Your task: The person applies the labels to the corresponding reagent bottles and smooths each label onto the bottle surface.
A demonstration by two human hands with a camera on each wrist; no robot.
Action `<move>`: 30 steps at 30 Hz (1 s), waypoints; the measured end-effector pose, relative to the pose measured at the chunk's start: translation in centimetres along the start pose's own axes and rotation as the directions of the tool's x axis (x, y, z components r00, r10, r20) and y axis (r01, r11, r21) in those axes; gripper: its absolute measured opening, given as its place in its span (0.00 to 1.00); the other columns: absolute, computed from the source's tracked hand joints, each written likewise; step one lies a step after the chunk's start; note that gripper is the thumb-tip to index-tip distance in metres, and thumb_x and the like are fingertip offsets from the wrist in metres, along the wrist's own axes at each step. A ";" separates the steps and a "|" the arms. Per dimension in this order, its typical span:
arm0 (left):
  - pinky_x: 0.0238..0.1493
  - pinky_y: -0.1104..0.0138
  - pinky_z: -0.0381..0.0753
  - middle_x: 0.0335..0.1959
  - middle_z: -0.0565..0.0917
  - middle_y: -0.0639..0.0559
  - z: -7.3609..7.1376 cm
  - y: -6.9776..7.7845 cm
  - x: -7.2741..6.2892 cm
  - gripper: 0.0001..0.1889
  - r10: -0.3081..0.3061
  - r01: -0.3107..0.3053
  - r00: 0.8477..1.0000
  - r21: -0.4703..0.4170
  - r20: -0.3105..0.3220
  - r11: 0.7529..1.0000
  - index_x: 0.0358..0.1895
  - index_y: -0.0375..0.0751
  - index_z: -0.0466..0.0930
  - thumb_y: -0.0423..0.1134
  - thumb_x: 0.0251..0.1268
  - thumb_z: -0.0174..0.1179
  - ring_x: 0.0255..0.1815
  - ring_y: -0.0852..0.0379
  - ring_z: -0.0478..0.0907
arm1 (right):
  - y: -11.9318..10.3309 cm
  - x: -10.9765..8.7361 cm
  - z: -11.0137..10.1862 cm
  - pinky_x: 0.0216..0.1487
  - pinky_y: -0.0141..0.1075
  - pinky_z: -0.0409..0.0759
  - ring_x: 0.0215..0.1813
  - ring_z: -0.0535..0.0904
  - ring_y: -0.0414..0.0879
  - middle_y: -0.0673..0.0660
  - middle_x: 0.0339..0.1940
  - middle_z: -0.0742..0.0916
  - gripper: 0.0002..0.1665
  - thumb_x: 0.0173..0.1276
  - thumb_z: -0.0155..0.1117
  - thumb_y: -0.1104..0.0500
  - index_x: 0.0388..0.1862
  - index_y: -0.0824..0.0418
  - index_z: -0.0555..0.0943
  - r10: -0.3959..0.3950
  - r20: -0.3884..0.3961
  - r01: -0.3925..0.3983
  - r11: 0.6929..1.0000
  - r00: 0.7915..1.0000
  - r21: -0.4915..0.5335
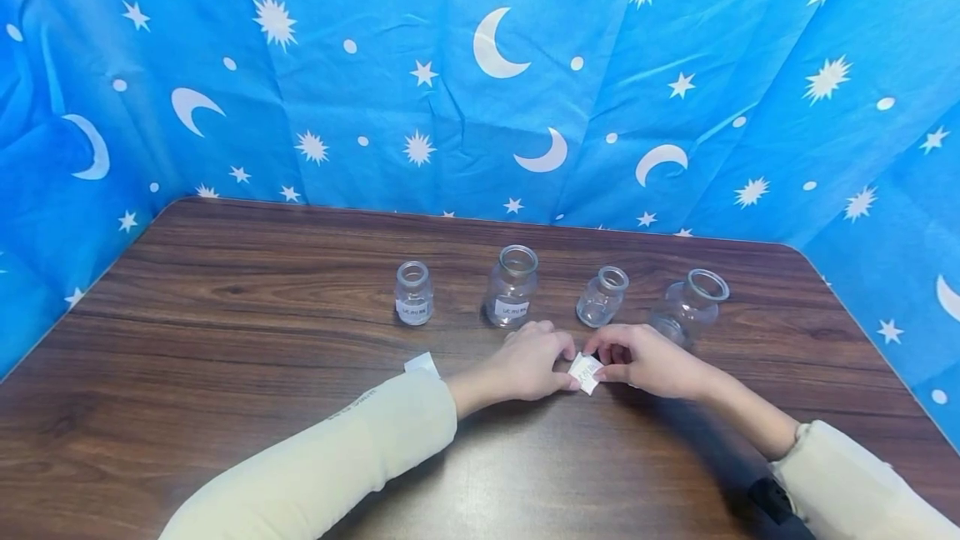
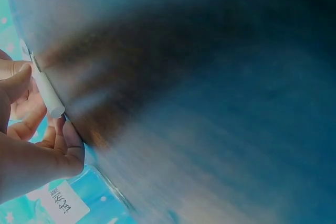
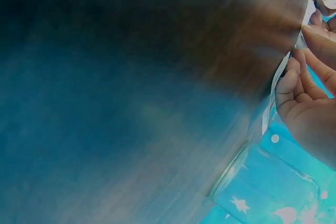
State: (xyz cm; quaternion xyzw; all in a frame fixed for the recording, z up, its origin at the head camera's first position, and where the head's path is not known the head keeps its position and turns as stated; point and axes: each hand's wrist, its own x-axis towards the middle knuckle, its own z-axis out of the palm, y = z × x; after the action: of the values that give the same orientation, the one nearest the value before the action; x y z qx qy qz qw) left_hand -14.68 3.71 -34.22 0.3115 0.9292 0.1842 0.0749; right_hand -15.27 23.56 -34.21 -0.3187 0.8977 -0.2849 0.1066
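Note:
A small white paper label (image 1: 586, 372) with dark printing is between both hands at mid-table. My left hand (image 1: 531, 362) pinches its left side, the thumb at the lower corner. From the other side, my right hand (image 1: 651, 362) pinches it with thumb and fingertips. The label (image 2: 51, 95) looks curled in the left wrist view. Another strip of white paper (image 3: 273, 93) lies under my right hand in the right wrist view. Beyond the hands stand a labelled larger glass jar (image 1: 513, 282), an unlabelled small jar (image 1: 602, 297) and an unlabelled larger jar (image 1: 692, 305).
A labelled small glass jar (image 1: 414, 294) stands leftmost in the row. By my left sleeve (image 1: 375, 432) lies a white paper piece (image 1: 422, 363), partly covered. The brown wooden table (image 1: 225, 298) backs onto a blue star-and-moon cloth (image 1: 420, 132).

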 end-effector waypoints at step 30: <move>0.33 0.70 0.66 0.25 0.70 0.60 0.1 0.3 0.0 0.06 0.052 -0.052 0.999 -0.009 -0.006 0.999 0.29 0.50 0.77 0.45 0.56 0.62 0.33 0.63 0.69 | -0.1 -0.5 0.3 0.25 0.30 0.70 0.25 0.71 0.37 0.47 0.22 0.76 0.15 0.52 0.68 0.69 0.31 0.60 0.71 0.024 -0.077 -0.016 0.996 0.997 0.091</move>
State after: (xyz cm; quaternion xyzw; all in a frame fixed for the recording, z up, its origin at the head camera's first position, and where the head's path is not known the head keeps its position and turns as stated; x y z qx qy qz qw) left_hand -14.46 3.98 -34.16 0.3347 0.9202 0.1911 0.0689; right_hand -14.71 23.64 -34.40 -0.2932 0.8905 -0.3364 0.0888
